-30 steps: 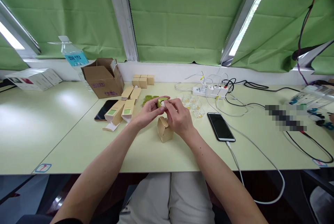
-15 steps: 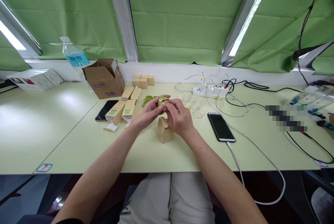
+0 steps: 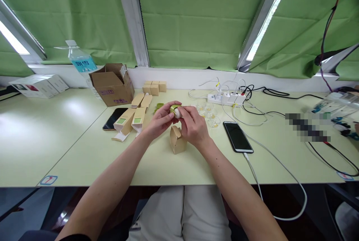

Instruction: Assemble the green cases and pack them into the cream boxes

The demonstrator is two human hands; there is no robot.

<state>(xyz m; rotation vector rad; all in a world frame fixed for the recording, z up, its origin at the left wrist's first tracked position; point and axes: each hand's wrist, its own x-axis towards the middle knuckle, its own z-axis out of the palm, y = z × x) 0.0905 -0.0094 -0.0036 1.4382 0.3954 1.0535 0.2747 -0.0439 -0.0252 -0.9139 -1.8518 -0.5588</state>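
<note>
Between my two hands is a small rounded green-and-white piece (image 3: 176, 111); its exact kind is too small to tell. My left hand (image 3: 160, 122) has its fingers closed round the green side. The fingers of my right hand (image 3: 194, 125) pinch at the white side. Just below them stands a small kraft-paper box (image 3: 177, 142) on the table, its top flaps up. More green pieces (image 3: 159, 106) lie behind my left hand, partly hidden by it. Several clear plastic pieces (image 3: 208, 110) with yellowish centres sit beyond my right hand.
Left of my hands lie several opened paper boxes (image 3: 137, 116) by a dark phone (image 3: 114, 118). Behind them are a cardboard carton (image 3: 117, 90) and small closed boxes (image 3: 155, 88). On the right are a charging phone (image 3: 238, 137), a power strip (image 3: 226, 98) and loose cables.
The green-and-white piece has turned in my fingers, and more of its white side shows. Both hands stay in nearly the same place above the small box.
</note>
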